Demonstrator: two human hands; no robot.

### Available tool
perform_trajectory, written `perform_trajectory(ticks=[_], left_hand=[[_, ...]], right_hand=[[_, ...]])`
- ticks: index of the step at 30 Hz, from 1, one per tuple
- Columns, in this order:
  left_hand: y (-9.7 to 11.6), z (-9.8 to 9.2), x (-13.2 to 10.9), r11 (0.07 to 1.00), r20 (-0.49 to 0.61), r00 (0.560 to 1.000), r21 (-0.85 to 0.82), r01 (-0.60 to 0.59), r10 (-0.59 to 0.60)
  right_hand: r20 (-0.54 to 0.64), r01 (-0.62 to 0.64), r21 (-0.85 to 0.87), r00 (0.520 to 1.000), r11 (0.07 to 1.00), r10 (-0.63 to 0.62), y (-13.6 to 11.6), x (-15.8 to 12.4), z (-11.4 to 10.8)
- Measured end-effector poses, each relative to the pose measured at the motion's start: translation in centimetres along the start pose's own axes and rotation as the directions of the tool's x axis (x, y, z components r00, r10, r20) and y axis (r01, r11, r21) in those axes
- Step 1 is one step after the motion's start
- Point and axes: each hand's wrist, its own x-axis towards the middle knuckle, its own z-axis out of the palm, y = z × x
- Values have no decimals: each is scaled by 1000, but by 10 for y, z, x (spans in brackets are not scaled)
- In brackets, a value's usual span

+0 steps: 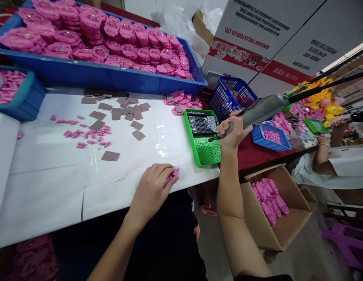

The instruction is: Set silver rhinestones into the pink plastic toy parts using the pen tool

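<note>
Behind screwdriver, blue basket (partly hidden), green tray

printed white carton, purple stool, crumpled plastic

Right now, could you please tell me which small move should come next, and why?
I'd probably ease the screwdriver toward the shiny bits in the black grid: the right hand has its tip over the green tray, while the left hand holds a pink piece at the white table. I cannot tell whether the tip carries one.
</note>
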Motion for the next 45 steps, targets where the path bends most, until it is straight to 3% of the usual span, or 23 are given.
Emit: perform_trajectory(ticks=[13,18,20,23,26,28,34,41,45], left_hand=[[1,-2,0,1000,13,1000,0,2,-2],[1,-1,1,1000,-24,1000,-7,-14,14],[0,-1,1,1000,-34,999,-26,-14,13],[-1,-2,2,999,-40,999,-44,-5,3],[-2,-2,3,999,-41,999,-42,-2,0],[-3,-1,3,999,-45,999,-39,-7,5],[-5,1,4,999,-46,999,-43,-14,12],[-3,0,6,999,-39,999,-32,-4,3],[-3,-1,6,1000,-24,1000,-22,-2,2]], right_hand=[[5,-17,-69,1000,997,17,6,0,0],[-54,24,-53,998,998,-27,-13,-10,2],[-3,28,-17,1000,999,-28,-30,-29,7],[218,15,55,976,998,-26,-58,-71,19],[436,-97,59,898,994,62,-70,-110,31],[508,-181,60,852,982,126,-67,-125,37],[540,-267,102,824,958,172,-46,-132,42],[593,-314,44,772,948,228,-41,-135,43],[580,-314,44,781,948,232,-38,-135,49]])
